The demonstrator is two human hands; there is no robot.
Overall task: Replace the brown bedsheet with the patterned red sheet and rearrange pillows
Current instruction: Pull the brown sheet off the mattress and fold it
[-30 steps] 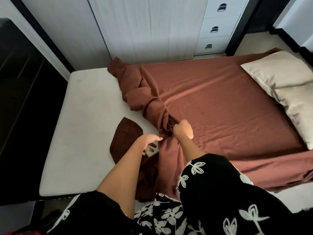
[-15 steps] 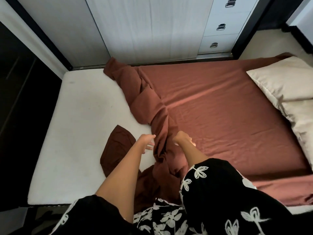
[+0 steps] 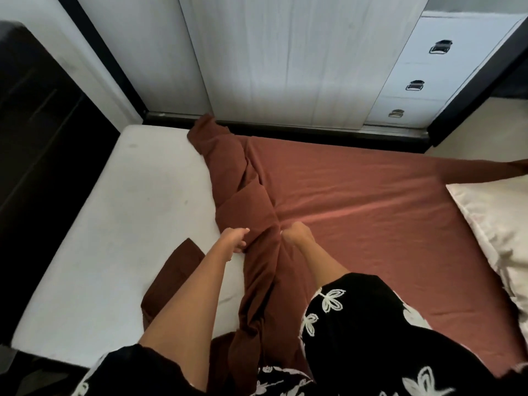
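The brown bedsheet (image 3: 357,212) still covers the right part of the bed, and its left side is bunched into a long roll (image 3: 245,195) running from the far edge toward me. My left hand (image 3: 235,240) grips the roll from its left side. My right hand (image 3: 295,234) grips it from the right, fingers curled into the fabric. The bare white mattress (image 3: 120,224) shows on the left. Cream pillows (image 3: 494,232) lie at the right edge of the bed. No patterned red sheet is in view.
A darker brown cloth piece (image 3: 174,278) lies on the mattress under my left forearm. A white wardrobe (image 3: 285,58) with drawers (image 3: 423,84) stands close behind the bed. Dark furniture (image 3: 37,132) borders the bed's left side.
Both hands have reached further up the bed along the rolled sheet, and the left hand has gone from hovering beside it to gripping it. The camera has leaned forward over the bed.
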